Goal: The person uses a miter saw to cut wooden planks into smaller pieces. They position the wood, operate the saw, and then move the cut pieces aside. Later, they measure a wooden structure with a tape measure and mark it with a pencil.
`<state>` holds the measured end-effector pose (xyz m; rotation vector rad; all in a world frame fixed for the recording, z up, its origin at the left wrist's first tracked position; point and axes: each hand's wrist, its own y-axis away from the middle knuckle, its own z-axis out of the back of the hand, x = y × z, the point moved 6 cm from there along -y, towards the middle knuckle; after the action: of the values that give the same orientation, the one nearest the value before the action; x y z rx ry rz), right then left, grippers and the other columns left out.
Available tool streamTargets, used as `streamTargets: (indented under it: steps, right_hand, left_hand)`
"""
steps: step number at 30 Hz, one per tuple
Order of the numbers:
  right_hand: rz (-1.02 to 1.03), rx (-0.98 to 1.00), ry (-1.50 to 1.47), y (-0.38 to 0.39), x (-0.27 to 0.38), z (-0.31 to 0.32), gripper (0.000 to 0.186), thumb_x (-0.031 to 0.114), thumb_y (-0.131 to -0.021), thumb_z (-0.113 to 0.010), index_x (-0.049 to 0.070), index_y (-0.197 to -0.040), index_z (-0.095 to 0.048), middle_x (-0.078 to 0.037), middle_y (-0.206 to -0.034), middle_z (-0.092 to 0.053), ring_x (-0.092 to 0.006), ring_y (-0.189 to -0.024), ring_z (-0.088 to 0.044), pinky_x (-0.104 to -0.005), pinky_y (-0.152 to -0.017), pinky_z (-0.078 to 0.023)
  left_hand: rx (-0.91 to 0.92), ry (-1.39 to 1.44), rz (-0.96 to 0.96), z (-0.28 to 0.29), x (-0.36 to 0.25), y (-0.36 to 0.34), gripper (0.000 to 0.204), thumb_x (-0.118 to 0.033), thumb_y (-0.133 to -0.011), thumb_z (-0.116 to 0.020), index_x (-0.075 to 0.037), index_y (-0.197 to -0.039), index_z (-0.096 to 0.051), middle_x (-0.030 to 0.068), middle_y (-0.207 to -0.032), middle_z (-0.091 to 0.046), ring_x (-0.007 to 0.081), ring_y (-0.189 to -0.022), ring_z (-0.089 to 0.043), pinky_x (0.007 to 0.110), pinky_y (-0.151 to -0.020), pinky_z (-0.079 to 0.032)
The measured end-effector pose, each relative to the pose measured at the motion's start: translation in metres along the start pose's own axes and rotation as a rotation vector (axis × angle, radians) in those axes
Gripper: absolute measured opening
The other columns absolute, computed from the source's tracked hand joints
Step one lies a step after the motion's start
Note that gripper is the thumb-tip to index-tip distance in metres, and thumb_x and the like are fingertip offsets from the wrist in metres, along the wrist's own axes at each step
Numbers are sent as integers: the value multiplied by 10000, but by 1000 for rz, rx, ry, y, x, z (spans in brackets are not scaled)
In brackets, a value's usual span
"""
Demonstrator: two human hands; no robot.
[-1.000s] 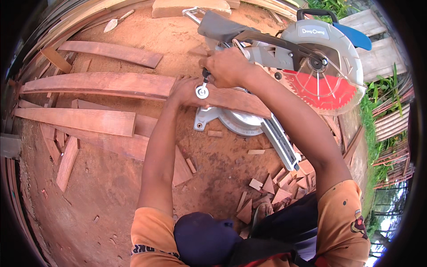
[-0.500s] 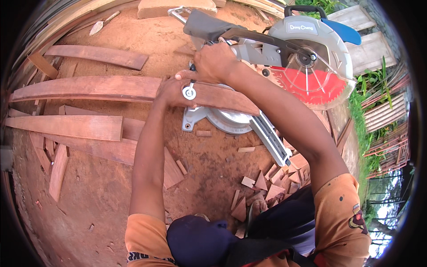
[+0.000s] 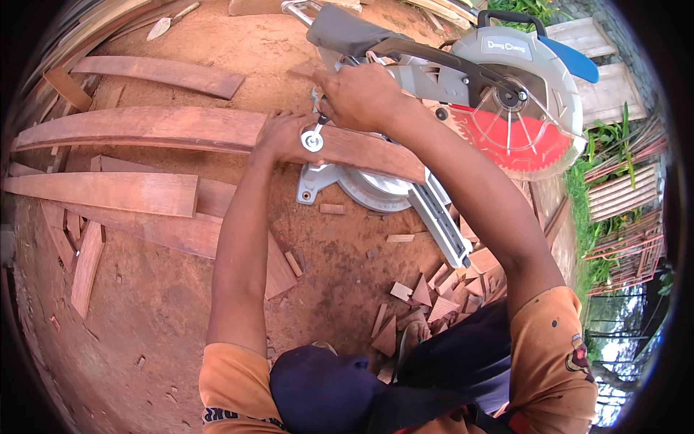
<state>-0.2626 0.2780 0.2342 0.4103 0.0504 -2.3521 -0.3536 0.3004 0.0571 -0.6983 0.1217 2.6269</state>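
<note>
A reddish curved board [image 3: 144, 127] lies across the grey base of a mitre saw [image 3: 372, 195]. My left hand [image 3: 283, 139] is wrapped over the board beside a clamp with a round silver pad [image 3: 312, 142], which rests on that board. Above the pad, my right hand [image 3: 365, 94] has its fingers curled at the clamp's upper part, partly hiding what they grip. The raised saw head [image 3: 491, 50], with a toothed red-and-silver blade [image 3: 535, 145], sits to the right of that hand and behind my forearm.
More planks [image 3: 101, 192] lie at left, one [image 3: 159, 72] farther back. Small offcuts [image 3: 441, 307] are heaped near my feet on the reddish dirt ground [image 3: 159, 289]. A trowel [image 3: 160, 27] lies at the back. Pale slabs [image 3: 611, 94], plants and stacked rods [image 3: 629, 253] line the right side.
The view has shifted slightly. My right hand has changed its grip a little around the clamp's top; my left hand stays on the board beside the pad.
</note>
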Motion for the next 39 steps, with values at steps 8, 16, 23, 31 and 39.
streamTargets:
  steps: [8, 16, 23, 31, 39]
  right_hand:
    - [32, -196, 61, 7, 9, 32, 476, 469, -962, -614, 55, -1188, -676, -215, -977, -729, -353, -918, -737, -472, -785, -592]
    - [-117, 98, -31, -13, 0, -3, 461, 477, -928, -663, 37, -1059, -706, -218, -904, -720, -394, -885, -728, -500, -753, -585]
    - [-88, 165, -7, -7, 1, -6, 567, 546, -882, -700, 36, -1129, -690, -203, -902, -735, -385, -895, -730, -500, -782, -581]
    - [101, 6, -43, -4, -11, -8, 585, 511, -871, -729, 138, -1313, -642, -180, -962, -737, -376, -940, -722, -500, -821, -572]
    - [238, -175, -46, 1, 2, 8, 720, 682, -909, -600, 129, -1370, -619, -206, -974, -735, -378, -939, -726, -500, -812, -579]
  left_hand:
    - [-162, -1, -39, 0, 12, 11, 899, -578, -471, -907, -112, -1209, -692, 123, -1207, -702, 318, -1238, -587, 470, -1086, -357]
    - [-119, 19, -35, 1, 10, 10, 967, -566, -482, -919, -135, -1304, -649, 95, -1283, -683, 298, -1290, -552, 461, -1121, -339]
    - [-26, 16, -5, -1, 4, 5, 1066, -574, -494, -924, -210, -1441, -596, 91, -1345, -671, 313, -1317, -545, 496, -1169, -319]
    - [-108, 41, -34, 0, 1, 9, 999, -557, -480, -917, -88, -1324, -664, 112, -1321, -674, 296, -1263, -565, 425, -1130, -349]
    - [-62, 27, -24, 0, 2, 3, 1108, -556, -479, -927, -237, -1478, -570, 74, -1376, -659, 300, -1304, -555, 488, -1186, -299]
